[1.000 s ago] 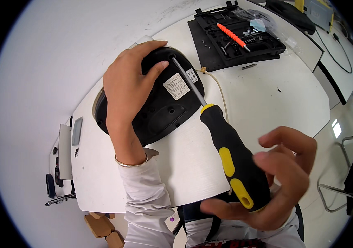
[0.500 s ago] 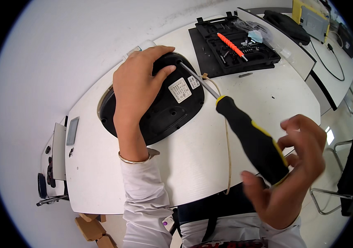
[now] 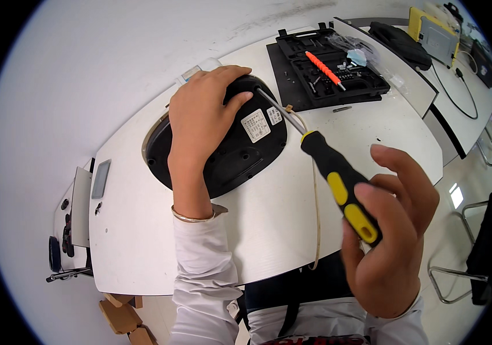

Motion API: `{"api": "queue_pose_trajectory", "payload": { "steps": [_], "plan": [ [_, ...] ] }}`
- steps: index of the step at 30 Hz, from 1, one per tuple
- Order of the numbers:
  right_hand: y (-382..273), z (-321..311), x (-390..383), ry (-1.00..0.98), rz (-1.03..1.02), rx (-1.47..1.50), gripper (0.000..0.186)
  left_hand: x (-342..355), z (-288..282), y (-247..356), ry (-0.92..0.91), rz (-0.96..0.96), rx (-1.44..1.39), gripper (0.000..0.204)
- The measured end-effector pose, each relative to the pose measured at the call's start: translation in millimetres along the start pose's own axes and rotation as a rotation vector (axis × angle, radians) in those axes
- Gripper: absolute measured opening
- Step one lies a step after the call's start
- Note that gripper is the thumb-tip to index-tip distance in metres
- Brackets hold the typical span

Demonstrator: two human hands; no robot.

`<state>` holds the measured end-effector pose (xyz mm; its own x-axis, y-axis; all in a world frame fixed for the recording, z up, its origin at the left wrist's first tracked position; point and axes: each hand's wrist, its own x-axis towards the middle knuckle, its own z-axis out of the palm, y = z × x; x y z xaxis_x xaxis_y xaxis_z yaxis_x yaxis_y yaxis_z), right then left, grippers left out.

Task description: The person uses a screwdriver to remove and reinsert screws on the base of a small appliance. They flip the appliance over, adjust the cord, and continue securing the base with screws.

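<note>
A: Looking at what?

B: At a broad, egg-shaped black base, lying flat on the white table, near the wall. Matte, with a paler rim showing along the left edge. Round recessed holes close to the border; a shallow moulded curve toward the near end.

A: Any markings?

B: Two white labels on the right part: a larger, squarish label and a smaller label just beside. At the right, a thin cream cable, running down to the table's near edge.

A: And the tool?

B: Screwdriver: grey shaft, yellow collar, thick black handle with two yellow oval inlays. Tilted, with its tip at a hole near the far end of the base. Cannot tell how deep.

A: Held how?

B: At the handle's end, by the right hand: loosely pinched between thumb and index finger, other fingers apart. Cannot tell how hard.

A: Left hand?

B: Spread over the base, with thumb on black surface and fingers along the far rim. Bracelet at the wrist.

A: Nearby?

B: Open black tool case, with an orange ribbed shaft across it.
</note>
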<state>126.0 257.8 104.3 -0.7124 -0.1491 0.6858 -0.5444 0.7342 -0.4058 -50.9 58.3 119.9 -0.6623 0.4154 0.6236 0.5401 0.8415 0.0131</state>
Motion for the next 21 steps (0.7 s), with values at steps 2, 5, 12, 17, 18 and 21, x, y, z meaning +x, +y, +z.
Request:
{"api": "queue_pose_trajectory", "payload": {
  "steps": [2, 5, 12, 17, 18, 21],
  "plan": [
    [-3, -2, 4, -0.008, 0.1, -0.059, 0.047, -1, 0, -1, 0.004, 0.003, 0.003, 0.029],
    [-4, -8, 11, -0.011, 0.318, -0.147, 0.035, 0, 0, 0, 0.011, -0.001, -0.013, 0.029],
    [3, -8, 12, 0.003, -0.049, -0.137, 0.052, -2, 3, -4, 0.038, 0.015, -0.013, 0.028],
    [-9, -10, 17, 0.0, 0.301, -0.171, 0.033, 0, 5, -3, 0.059, 0.034, -0.028, 0.027],
    [-4, -8, 18, 0.047, 0.216, -0.155, 0.034, 0, 5, -2, 0.057, 0.036, -0.025, 0.027],
    [6, -3, 17, 0.166, -0.018, -0.075, 0.037, -1, 4, -3, 0.046, 0.03, -0.012, 0.027]
  ]
}}
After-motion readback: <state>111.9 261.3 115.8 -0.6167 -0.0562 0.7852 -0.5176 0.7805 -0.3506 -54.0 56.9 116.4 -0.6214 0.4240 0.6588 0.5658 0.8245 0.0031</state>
